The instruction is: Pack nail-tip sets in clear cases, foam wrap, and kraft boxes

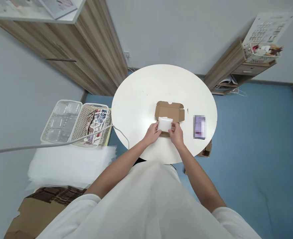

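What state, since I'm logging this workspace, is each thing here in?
Cardboard mailer box: lid open
White packet: held at both ends
Left hand: gripping packet's left end
Right hand: gripping packet's right end
Purple item: lying flat, details pixelated
Perforated white basket: uncovered, holding printed sheets
Clear containers: grouped together
White sheets: stacked
Wood-grain cabinet: appears shut

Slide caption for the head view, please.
Left hand and right hand hold a white packet at an open cardboard mailer box on a white table.

No words, brands or numbers could be read. Marks on the white poster (270, 28) at upper right were too small, and the purple item (198, 127) on the bench (136, 86) was pixelated.
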The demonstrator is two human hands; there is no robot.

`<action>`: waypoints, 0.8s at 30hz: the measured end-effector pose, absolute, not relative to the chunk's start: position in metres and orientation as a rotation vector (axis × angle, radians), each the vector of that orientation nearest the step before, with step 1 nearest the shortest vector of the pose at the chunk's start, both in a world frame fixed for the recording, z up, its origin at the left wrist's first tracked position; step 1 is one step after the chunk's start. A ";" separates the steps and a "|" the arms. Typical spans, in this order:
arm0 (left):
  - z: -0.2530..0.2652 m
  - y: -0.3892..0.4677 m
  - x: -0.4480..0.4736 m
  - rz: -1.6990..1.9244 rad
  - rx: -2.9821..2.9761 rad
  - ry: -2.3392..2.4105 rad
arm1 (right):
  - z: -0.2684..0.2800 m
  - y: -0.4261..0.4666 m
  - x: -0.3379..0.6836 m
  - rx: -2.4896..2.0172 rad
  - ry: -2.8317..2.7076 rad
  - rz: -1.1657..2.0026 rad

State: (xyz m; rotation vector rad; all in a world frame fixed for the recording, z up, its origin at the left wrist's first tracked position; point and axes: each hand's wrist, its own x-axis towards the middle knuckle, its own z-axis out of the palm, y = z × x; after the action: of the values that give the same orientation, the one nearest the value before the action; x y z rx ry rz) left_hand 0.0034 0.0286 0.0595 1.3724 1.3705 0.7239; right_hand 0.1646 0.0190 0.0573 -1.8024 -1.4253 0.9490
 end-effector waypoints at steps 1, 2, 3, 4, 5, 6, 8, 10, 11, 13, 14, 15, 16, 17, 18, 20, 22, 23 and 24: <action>0.056 0.029 0.012 0.683 1.398 1.360 | 0.053 0.018 0.172 -1.837 -1.465 0.926; 0.053 0.029 0.019 0.648 1.420 1.350 | 0.049 0.017 0.177 -1.872 -1.509 0.907; 0.050 0.030 0.023 0.620 1.438 1.342 | 0.045 0.016 0.180 -1.905 -1.554 0.895; 0.047 0.030 0.026 0.597 1.452 1.338 | 0.040 0.015 0.181 -1.933 -1.596 0.891; 0.044 0.030 0.028 0.574 1.466 1.343 | 0.036 0.015 0.182 -1.957 -1.631 0.891; 0.043 0.030 0.028 0.545 1.483 1.354 | 0.033 0.015 0.182 -1.977 -1.660 0.898; 0.040 0.030 0.029 0.455 1.538 1.397 | 0.027 0.016 0.181 -2.007 -1.696 0.939; 0.039 0.029 0.030 0.341 1.623 1.438 | 0.022 0.015 0.180 -2.033 -1.708 0.994; 0.038 0.028 0.031 0.288 1.667 1.455 | 0.020 0.015 0.180 -2.040 -1.710 1.017; 0.036 0.025 0.034 0.210 1.744 1.483 | 0.017 0.012 0.178 -2.036 -1.716 1.034; 0.035 0.023 0.036 0.188 1.776 1.494 | 0.017 0.011 0.177 -2.026 -1.724 1.028; 0.034 0.021 0.038 0.174 1.806 1.503 | 0.017 0.008 0.176 -2.017 -1.738 1.019; 0.034 0.018 0.038 0.169 1.835 1.509 | 0.017 0.006 0.175 -2.007 -1.754 1.008; 0.034 0.016 0.039 0.178 1.861 1.514 | 0.019 0.004 0.175 -1.984 -1.775 0.990; 0.034 0.015 0.038 0.204 1.882 1.517 | 0.021 0.002 0.176 -1.946 -1.797 0.960; 0.038 0.017 0.034 0.314 1.901 1.537 | 0.026 0.000 0.185 -1.831 -1.816 0.872; 0.043 0.025 0.027 0.475 1.876 1.582 | 0.031 0.004 0.201 -1.726 -1.745 0.759; 0.046 0.032 0.022 0.554 1.838 1.617 | 0.033 0.009 0.211 -1.718 -1.661 0.729; 0.048 0.040 0.018 0.610 1.763 1.665 | 0.034 0.015 0.222 -1.738 -1.544 0.737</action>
State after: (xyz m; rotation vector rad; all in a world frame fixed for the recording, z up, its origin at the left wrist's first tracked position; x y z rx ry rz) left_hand 0.0182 0.0403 0.0478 1.7631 1.6650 0.6102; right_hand 0.2220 0.0150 0.0336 -1.7380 -1.5441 0.7372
